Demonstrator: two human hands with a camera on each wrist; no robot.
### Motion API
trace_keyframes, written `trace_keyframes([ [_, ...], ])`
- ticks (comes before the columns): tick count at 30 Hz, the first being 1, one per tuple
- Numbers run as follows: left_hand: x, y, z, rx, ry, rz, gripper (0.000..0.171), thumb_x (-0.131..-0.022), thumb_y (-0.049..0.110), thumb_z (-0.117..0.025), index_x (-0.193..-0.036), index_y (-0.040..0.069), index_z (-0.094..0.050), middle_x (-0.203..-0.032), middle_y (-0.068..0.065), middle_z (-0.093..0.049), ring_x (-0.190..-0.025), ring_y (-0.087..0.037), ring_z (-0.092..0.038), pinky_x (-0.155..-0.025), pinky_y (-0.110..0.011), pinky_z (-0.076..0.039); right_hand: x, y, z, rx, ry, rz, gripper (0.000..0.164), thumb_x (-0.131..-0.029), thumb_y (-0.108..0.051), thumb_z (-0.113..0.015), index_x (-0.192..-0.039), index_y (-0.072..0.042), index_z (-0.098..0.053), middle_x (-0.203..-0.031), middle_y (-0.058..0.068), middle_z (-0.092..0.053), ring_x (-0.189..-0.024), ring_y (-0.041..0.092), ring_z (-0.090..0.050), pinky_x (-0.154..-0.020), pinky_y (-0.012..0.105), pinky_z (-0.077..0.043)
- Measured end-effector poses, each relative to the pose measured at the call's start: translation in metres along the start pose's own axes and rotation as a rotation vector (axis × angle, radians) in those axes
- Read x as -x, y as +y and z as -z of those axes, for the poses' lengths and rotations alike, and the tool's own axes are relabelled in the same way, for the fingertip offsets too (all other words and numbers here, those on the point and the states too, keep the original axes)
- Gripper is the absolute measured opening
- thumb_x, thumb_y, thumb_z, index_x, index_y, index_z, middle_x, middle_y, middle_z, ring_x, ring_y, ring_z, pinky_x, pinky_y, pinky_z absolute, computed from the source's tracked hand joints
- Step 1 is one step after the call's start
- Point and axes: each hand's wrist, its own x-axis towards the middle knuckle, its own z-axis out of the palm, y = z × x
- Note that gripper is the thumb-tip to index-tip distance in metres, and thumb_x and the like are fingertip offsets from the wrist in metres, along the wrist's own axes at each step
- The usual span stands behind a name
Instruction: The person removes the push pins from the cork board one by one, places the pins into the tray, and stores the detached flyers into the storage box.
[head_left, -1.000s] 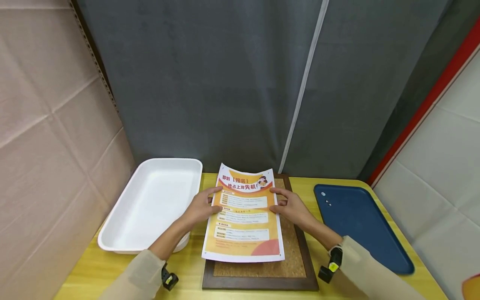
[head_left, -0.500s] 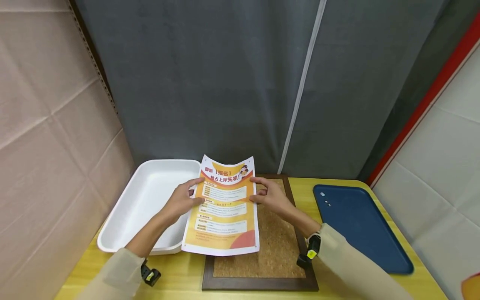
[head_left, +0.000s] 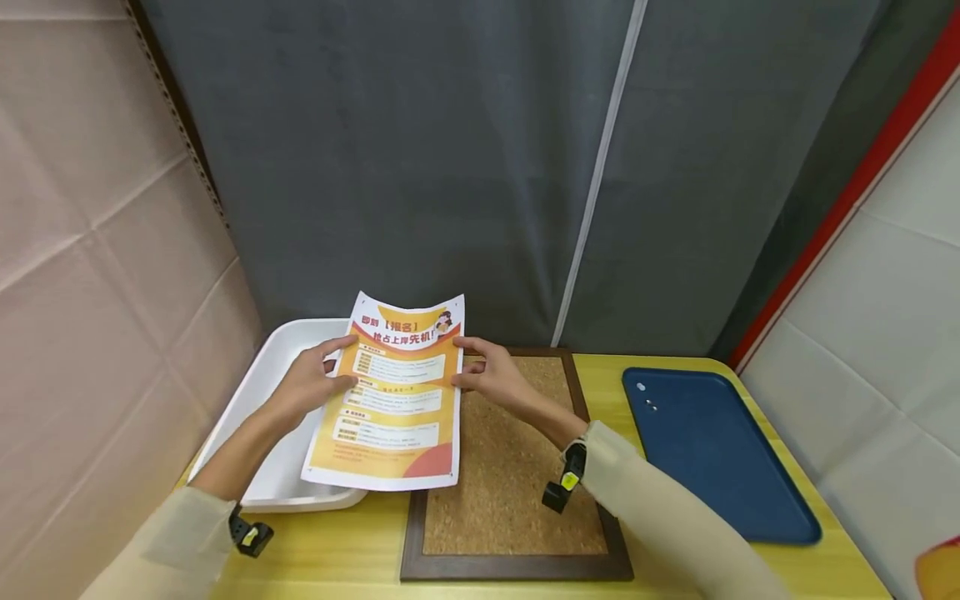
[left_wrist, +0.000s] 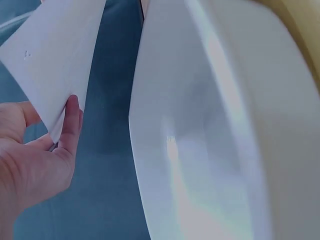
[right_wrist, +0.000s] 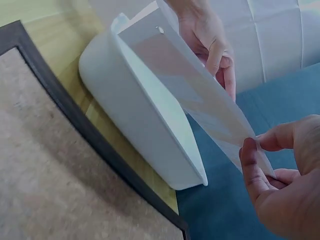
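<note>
A printed orange and white paper flyer (head_left: 393,400) is held up in front of me, its top edge curving slightly. My left hand (head_left: 306,379) pinches its left edge, and my right hand (head_left: 495,377) pinches the opposite edge at about the same height. The sheet hangs partly over the white tub (head_left: 262,483) and partly over the left side of a cork board (head_left: 525,483) with a dark wooden frame. In the left wrist view the back of the flyer (left_wrist: 60,60) looks plain white. Small holes show at its corners.
A blue tray (head_left: 720,450) lies at the right of the yellow wooden table (head_left: 322,558), with a few small shiny pieces (head_left: 647,400) near its far left corner. A grey curtain (head_left: 420,167) closes off the back.
Both hands have carried the flyer left and slightly up, from above the cork board to partly over the white tub. More of the cork surface now shows.
</note>
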Motion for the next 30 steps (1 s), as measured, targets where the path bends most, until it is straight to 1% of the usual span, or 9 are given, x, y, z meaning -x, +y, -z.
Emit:
trace_keyframes([
  [6, -0.002, -0.007, 0.023, -0.040, 0.028, -0.014, 0.079, -0.092, -0.001, -0.071, -0.163, -0.001, -0.036, -0.163, -0.037, -0.033, -0.144, -0.063, -0.038, -0.115, -0.065, -0.041, -0.021, -0.005, -0.021, -0.011, -0.004, -0.003, 0.069, -0.094, 0.011, -0.069, -0.157, 0.005, -0.043, -0.125, 0.029, -0.067, -0.092, 0.018, -0.073, -0.081, 0.032, -0.063],
  [10, -0.003, -0.012, 0.035, -0.076, 0.044, -0.017, 0.079, -0.092, -0.001, -0.071, -0.163, -0.003, -0.035, -0.160, -0.039, -0.035, -0.141, -0.064, -0.040, -0.111, -0.064, -0.044, -0.033, -0.003, -0.037, 0.044, -0.002, 0.000, 0.068, -0.094, 0.010, -0.071, -0.156, 0.004, -0.045, -0.121, 0.026, -0.069, -0.088, 0.016, -0.072, -0.074, 0.026, -0.059],
  [14, -0.003, -0.020, 0.045, -0.105, 0.050, 0.001, 0.078, -0.094, -0.001, -0.070, -0.163, -0.002, -0.034, -0.158, -0.040, -0.037, -0.141, -0.063, -0.041, -0.101, -0.054, -0.052, -0.041, 0.000, -0.052, 0.083, 0.002, -0.011, 0.069, -0.094, 0.007, -0.073, -0.157, 0.001, -0.046, -0.126, 0.023, -0.068, -0.088, 0.026, -0.074, -0.064, 0.023, -0.052],
  [16, -0.003, -0.025, 0.050, -0.104, 0.054, 0.003, 0.078, -0.095, -0.002, -0.069, -0.164, -0.003, -0.033, -0.155, -0.042, -0.040, -0.137, -0.061, -0.047, -0.092, -0.043, -0.057, -0.043, -0.001, -0.059, 0.103, 0.002, -0.016, 0.068, -0.094, 0.005, -0.074, -0.157, -0.001, -0.047, -0.132, 0.019, -0.066, -0.089, 0.030, -0.074, -0.059, 0.023, -0.047],
  [19, -0.002, -0.033, 0.057, -0.086, 0.058, 0.005, 0.078, -0.095, -0.003, -0.068, -0.164, -0.004, -0.031, -0.148, -0.044, -0.046, -0.124, -0.053, -0.060, -0.081, -0.033, -0.059, -0.047, -0.002, -0.069, 0.138, 0.002, -0.039, 0.068, -0.095, 0.001, -0.076, -0.157, -0.005, -0.049, -0.118, 0.014, -0.073, -0.078, 0.024, -0.071, -0.052, 0.024, -0.038],
  [20, -0.001, -0.035, 0.059, -0.083, 0.060, 0.003, 0.078, -0.095, -0.003, -0.068, -0.164, -0.004, -0.031, -0.145, -0.044, -0.048, -0.119, -0.049, -0.063, -0.075, -0.028, -0.059, -0.050, -0.001, -0.073, 0.148, 0.003, -0.046, 0.068, -0.095, -0.001, -0.076, -0.157, -0.006, -0.049, -0.109, 0.013, -0.075, -0.076, 0.023, -0.071, -0.051, 0.023, -0.036],
  [23, -0.001, -0.043, 0.065, -0.077, 0.062, 0.003, 0.078, -0.095, -0.004, -0.067, -0.163, -0.006, -0.030, -0.142, -0.045, -0.049, -0.112, -0.045, -0.065, -0.069, -0.026, -0.059, -0.056, 0.002, -0.085, 0.148, 0.012, -0.059, 0.069, -0.094, 0.000, -0.078, -0.156, -0.004, -0.050, -0.092, 0.012, -0.075, -0.072, 0.016, -0.069, -0.052, 0.022, -0.043],
  [27, -0.001, -0.053, 0.070, -0.093, 0.074, -0.013, 0.077, -0.094, -0.004, -0.068, -0.162, -0.008, -0.031, -0.144, -0.047, -0.046, -0.117, -0.049, -0.061, -0.069, -0.024, -0.058, -0.064, 0.007, -0.098, 0.117, 0.021, -0.060, 0.069, -0.092, 0.004, -0.078, -0.155, 0.001, -0.049, -0.102, 0.016, -0.076, -0.084, 0.020, -0.076, -0.067, 0.025, -0.060],
  [30, -0.002, -0.059, 0.073, -0.102, 0.083, -0.032, 0.076, -0.093, -0.006, -0.068, -0.160, -0.011, -0.032, -0.138, -0.048, -0.051, -0.106, -0.042, -0.066, -0.066, -0.025, -0.058, -0.067, 0.010, -0.105, 0.115, 0.019, -0.064, 0.069, -0.092, 0.006, -0.078, -0.154, 0.003, -0.049, -0.102, 0.020, -0.077, -0.080, 0.021, -0.077, -0.072, 0.032, -0.064],
])
